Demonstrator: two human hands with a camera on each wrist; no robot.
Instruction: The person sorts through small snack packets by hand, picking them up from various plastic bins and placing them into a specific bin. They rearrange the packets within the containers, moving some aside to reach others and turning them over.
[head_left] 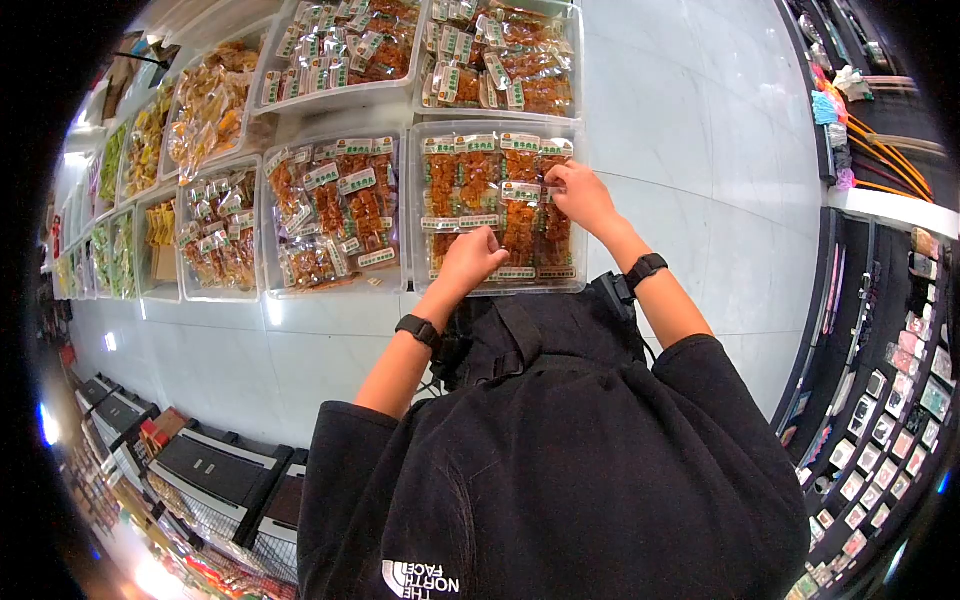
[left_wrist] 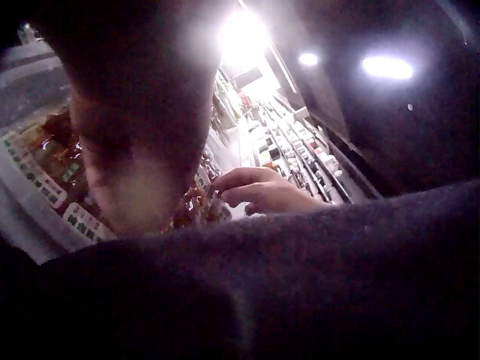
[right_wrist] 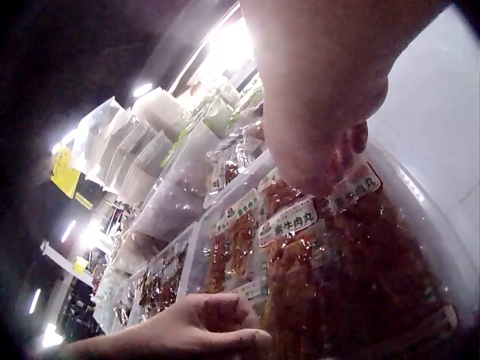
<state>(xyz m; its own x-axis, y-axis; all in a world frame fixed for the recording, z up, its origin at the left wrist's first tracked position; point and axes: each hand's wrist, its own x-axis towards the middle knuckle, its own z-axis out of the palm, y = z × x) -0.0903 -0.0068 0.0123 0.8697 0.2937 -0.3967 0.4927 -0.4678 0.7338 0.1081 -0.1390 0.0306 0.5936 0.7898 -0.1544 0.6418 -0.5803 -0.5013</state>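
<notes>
Labelled clear packets (head_left: 520, 215) of reddish-brown food fill a translucent bin (head_left: 500, 290). My right hand (head_left: 583, 197) is at the upper right packets; in the right wrist view, the curled fingers of this hand (right_wrist: 322, 120) pinch a packet beside a white label, their tips partly hidden. Lower left, my left hand (head_left: 472, 262) has curled fingers, its thumb by the left edge of the middle packet (right_wrist: 289, 277). Whether this left hand (right_wrist: 195, 326) grips that edge is unclear. The left wrist view is dark, with the left hand (left_wrist: 139, 165) blurred.
More bins of packets (head_left: 335, 205) adjoin on the left and behind. Pale tiled floor (head_left: 690, 170) lies to the right, then shelves of small goods (head_left: 880, 400). Black cases (head_left: 215, 470) stand at the lower left. A dark bag (head_left: 545, 335) is between my forearms.
</notes>
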